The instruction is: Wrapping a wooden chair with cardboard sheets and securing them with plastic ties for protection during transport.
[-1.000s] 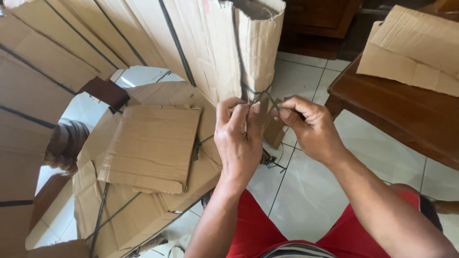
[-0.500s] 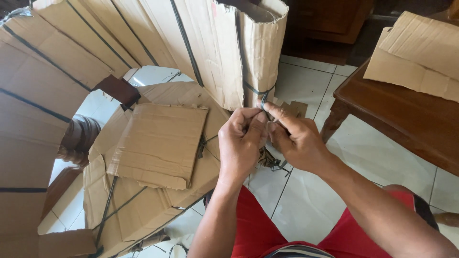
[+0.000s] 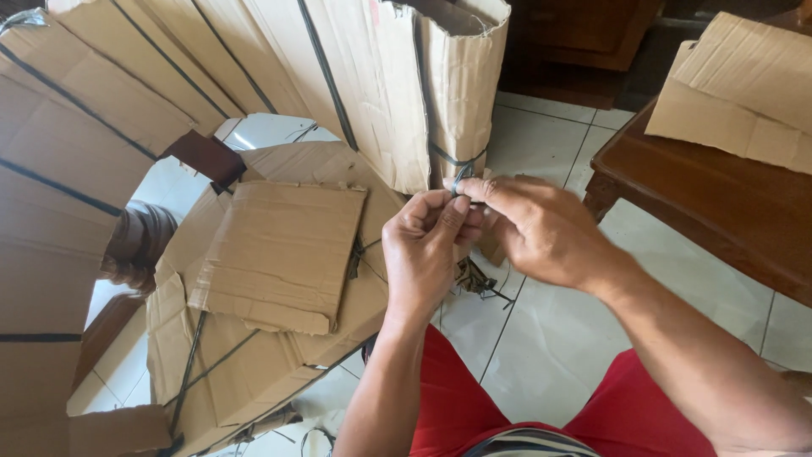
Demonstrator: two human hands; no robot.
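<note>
Pale floor tiles (image 3: 550, 338) run under everything, with a dark wooden table (image 3: 719, 211) off to the right carrying loose cardboard sheets (image 3: 744, 85). Biggest thing in shot is the cardboard-wrapped furniture (image 3: 169, 101), curving across the top and left, its brown wrapping cinched by dark plastic straps (image 3: 321, 76) so the card stays tight against the shape beneath. One wrapped upright leg (image 3: 457, 93) stands straight ahead, a strap looped round its lower end. Below it lies a flat cardboard panel (image 3: 279, 254) on more strapped card, likely padding for a flat face. Now the hands, close together right at that leg's base: the left hand (image 3: 427, 254) is curled into a near fist, thumb and forefinger pinched shut on the strap end (image 3: 459, 179). The right hand (image 3: 541, 228) comes in from the side, fingertips (image 3: 474, 190) closed on the same strap loop, touching the left's fingers. A tangle of strap offcuts (image 3: 482, 279) sits on the tiles just beneath them
</note>
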